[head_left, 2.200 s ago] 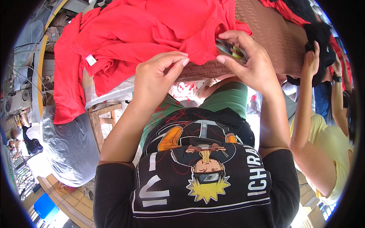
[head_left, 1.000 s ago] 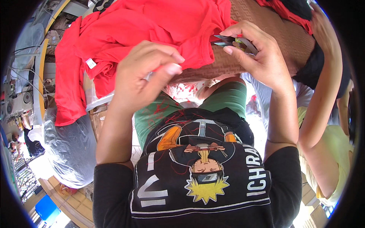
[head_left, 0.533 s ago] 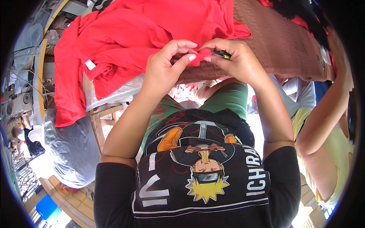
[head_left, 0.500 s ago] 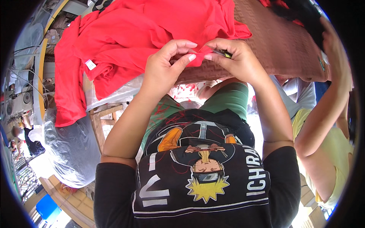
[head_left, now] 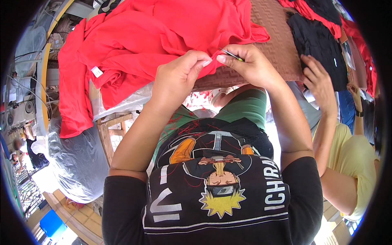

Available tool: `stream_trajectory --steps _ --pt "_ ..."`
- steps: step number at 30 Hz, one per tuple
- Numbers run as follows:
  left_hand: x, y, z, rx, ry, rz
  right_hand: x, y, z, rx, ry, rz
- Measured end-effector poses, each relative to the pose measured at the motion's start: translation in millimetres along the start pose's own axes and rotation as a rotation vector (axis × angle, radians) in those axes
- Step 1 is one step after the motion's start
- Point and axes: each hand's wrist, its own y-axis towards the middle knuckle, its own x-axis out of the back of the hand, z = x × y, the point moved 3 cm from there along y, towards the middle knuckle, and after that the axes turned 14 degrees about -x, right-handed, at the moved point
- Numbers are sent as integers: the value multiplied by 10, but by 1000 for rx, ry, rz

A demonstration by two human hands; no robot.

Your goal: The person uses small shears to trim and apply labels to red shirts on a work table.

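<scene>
A red garment (head_left: pixel 139 32) with a long sleeve and a white label (head_left: pixel 96 72) is spread over the table before me. My right hand (head_left: pixel 257 67) is closed around small thread snips (head_left: pixel 233 54) with a pointed metal blade and a yellow-and-black body. Its thumb and forefinger also pinch the garment's near edge. To the left, my left hand (head_left: pixel 176 77) has its thumb and fingers pressed together in a pinch, slightly apart from that edge. Anything between those fingertips is too small to make out. Loose red threads (head_left: pixel 196 122) lie across my lap.
A brown patterned cloth (head_left: pixel 273 28) covers the table. At the right, a co-worker's hand (head_left: pixel 320 83) is beside a black garment (head_left: pixel 318 45), with more red cloth behind. A clear plastic-wrapped bundle (head_left: pixel 77 163) and a wooden frame (head_left: pixel 104 139) stand at my left.
My left hand has drawn a little down and away from the garment's edge, its fingers now pinched tighter. The co-worker's arm has lowered, and the black garment now lies flat.
</scene>
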Motion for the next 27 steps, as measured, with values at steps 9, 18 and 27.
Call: stream_trajectory --steps 9,18,27 --pt "-38 -31 80 204 -260 -113 10 -276 397 216 -410 -429" --pt "-10 -16 -15 112 -129 -42 -130 -444 523 403 -662 -518" --pt "430 120 -224 -271 -457 152 146 -490 624 393 -697 -464"
